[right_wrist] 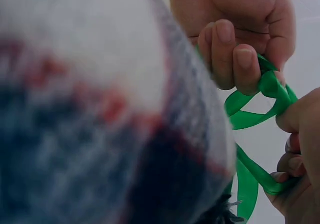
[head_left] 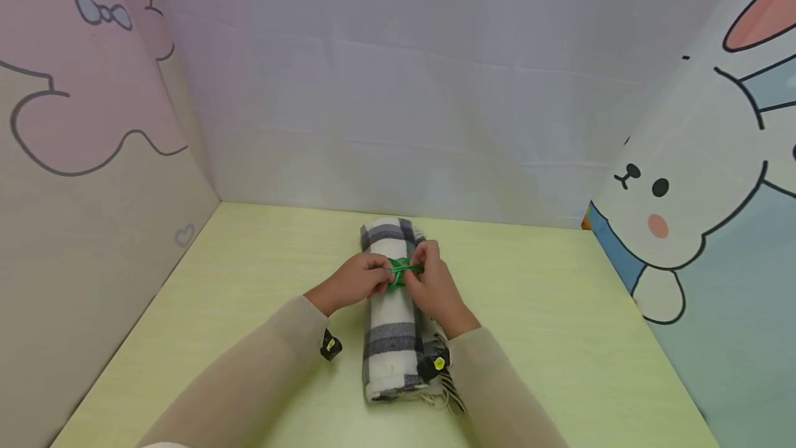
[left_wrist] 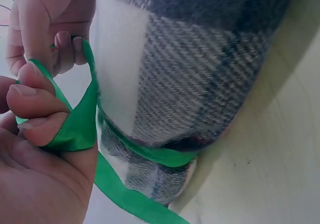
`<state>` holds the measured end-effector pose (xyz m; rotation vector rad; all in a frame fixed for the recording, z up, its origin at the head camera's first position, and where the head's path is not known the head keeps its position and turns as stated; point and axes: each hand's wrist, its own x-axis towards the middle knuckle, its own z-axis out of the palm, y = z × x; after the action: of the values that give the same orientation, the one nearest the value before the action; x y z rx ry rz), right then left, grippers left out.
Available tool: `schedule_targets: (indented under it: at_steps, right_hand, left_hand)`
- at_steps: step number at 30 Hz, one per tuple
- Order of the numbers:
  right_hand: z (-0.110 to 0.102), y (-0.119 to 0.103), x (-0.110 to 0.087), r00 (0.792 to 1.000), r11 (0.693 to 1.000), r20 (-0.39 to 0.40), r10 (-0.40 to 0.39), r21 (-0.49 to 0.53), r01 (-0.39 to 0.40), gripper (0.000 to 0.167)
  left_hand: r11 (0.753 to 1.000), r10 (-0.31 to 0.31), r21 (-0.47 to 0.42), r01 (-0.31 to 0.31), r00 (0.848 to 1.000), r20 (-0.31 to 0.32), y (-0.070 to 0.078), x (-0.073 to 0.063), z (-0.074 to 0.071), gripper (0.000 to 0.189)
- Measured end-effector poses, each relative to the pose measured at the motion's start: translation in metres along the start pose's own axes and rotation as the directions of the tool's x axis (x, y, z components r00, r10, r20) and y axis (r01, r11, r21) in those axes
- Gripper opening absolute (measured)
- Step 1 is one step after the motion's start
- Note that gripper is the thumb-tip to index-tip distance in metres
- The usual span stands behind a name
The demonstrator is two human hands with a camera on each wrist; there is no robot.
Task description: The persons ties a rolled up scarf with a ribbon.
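A rolled checked scarf (head_left: pixel 392 330), white and dark grey with a fringe, lies lengthwise on the table. Green ribbon (left_wrist: pixel 80 124) wraps round its middle, and loops of it stand up between the two hands. My left hand (head_left: pixel 361 276) pinches ribbon with curled fingers on the roll's left side; a band runs across those fingers in the left wrist view. From the right, my right hand (head_left: pixel 438 292) pinches another part of the ribbon, its fingers close to the left ones. In the right wrist view the scarf (right_wrist: pixel 100 108) covers much of the picture.
The pale yellow-green table (head_left: pixel 535 323) extends on both sides of the roll. A white cloth backdrop (head_left: pixel 398 88) rises behind it. Side panels carry cartoon drawings, including a rabbit (head_left: pixel 696 206) at right. Fringe strands (head_left: pixel 450 393) spread at the roll's near right end.
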<state>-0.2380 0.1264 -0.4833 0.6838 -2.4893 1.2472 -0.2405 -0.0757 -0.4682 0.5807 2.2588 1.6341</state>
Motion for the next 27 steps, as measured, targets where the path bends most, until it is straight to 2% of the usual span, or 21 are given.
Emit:
schedule_targets:
  at_steps: [5, 7, 9, 13, 15, 21, 24, 27]
  right_hand:
    - [0.005, 0.002, 0.002, 0.999, 0.999, -0.028, -0.015, -0.05, 0.014, 0.026]
    - [0.007, 0.004, 0.002, 1.0, 0.999, -0.016, 0.014, -0.041, -0.014, 0.023]
    - [0.007, 0.004, 0.002, 0.999, 0.999, 0.029, 0.042, -0.03, -0.041, 0.023]
    - [0.004, 0.004, 0.0, 0.989, 0.996, 0.12, 0.081, -0.032, -0.078, 0.029]
    - [0.004, 0.004, -0.001, 0.987, 0.996, 0.138, 0.085, -0.042, -0.08, 0.032]
    - [0.007, 0.007, -0.001, 0.99, 0.997, 0.133, 0.05, -0.063, -0.042, 0.034]
    - [0.009, 0.009, -0.003, 0.993, 0.999, 0.11, 0.043, -0.01, -0.042, 0.027]
    - [0.011, 0.009, -0.004, 0.995, 0.992, 0.056, 0.083, 0.091, -0.088, 0.013]
  left_hand:
    - [0.994, -0.003, 0.112, 0.004, 1.0, -0.01, 0.005, 0.004, -0.002, 0.033]
    - [0.988, 0.002, 0.155, 0.001, 1.0, -0.022, 0.007, 0.005, -0.003, 0.033]
    - [0.984, 0.013, 0.178, -0.006, 0.999, -0.039, 0.007, 0.006, -0.004, 0.032]
    - [0.989, 0.025, 0.149, -0.014, 0.997, -0.068, 0.008, 0.007, -0.006, 0.026]
    - [0.991, 0.028, 0.131, -0.018, 0.997, -0.073, 0.008, 0.007, -0.005, 0.025]
    - [0.997, 0.023, 0.079, -0.017, 0.996, -0.088, 0.009, 0.006, -0.003, 0.026]
    - [0.999, 0.013, 0.053, -0.007, 0.994, -0.111, 0.011, 0.006, -0.002, 0.025]
    - [0.999, 0.01, 0.046, -0.003, 0.991, -0.136, 0.011, 0.005, -0.001, 0.025]
